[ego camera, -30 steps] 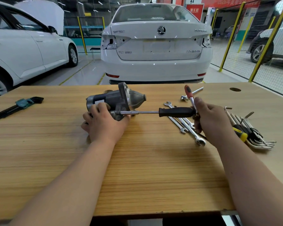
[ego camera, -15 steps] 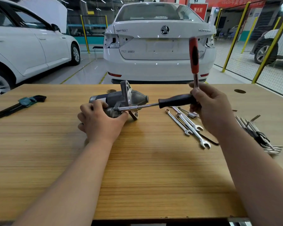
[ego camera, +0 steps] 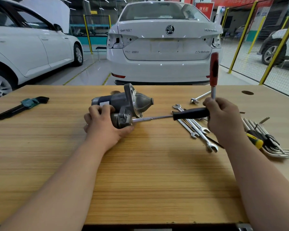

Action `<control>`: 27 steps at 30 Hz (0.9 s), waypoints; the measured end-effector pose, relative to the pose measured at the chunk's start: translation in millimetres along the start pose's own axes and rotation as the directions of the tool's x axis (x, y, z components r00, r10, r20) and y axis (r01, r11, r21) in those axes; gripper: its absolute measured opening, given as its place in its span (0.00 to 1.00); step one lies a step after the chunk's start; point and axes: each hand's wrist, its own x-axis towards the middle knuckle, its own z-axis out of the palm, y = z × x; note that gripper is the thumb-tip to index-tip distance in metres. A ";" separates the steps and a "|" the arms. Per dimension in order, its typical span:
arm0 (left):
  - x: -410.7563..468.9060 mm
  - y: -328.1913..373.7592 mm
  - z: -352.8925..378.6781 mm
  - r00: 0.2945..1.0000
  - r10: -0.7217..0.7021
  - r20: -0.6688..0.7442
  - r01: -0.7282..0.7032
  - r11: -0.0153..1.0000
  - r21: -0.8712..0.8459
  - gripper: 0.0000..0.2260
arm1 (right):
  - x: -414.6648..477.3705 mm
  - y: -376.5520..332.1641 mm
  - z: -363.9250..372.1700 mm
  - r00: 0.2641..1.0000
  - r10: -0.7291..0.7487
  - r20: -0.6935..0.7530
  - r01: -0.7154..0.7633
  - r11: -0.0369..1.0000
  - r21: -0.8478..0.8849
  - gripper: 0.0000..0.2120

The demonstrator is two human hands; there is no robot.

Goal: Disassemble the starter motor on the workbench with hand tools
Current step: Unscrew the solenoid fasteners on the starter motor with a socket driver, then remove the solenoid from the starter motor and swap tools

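The grey starter motor (ego camera: 123, 101) lies on its side on the wooden workbench (ego camera: 140, 172), nose cone pointing right. My left hand (ego camera: 103, 125) grips its solenoid end and holds it down. My right hand (ego camera: 223, 117) grips a black-handled driver (ego camera: 190, 114) whose metal shaft reaches left to a fastener at the motor's flange. The same hand also holds a red-handled tool (ego camera: 213, 70) that stands upright above my fist.
Several open-end spanners (ego camera: 197, 129) lie under and beside my right hand. A T-handle wrench (ego camera: 199, 97) lies behind them. A bundle of hex keys and a yellow-handled tool (ego camera: 264, 140) sit at the right. A hex key set (ego camera: 23, 105) lies far left. Cars stand beyond the bench.
The red-handled tool swung from lying low across my right fist to standing upright. My left hand stayed on the motor and the driver shaft stayed at the flange.
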 end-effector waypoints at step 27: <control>-1.6 -36.5 -25.0 0.967 0.234 0.100 -0.247 0.957 0.150 0.37 | -63.0 -63.9 140.0 0.830 0.012 0.558 0.391 0.700 -0.597 0.14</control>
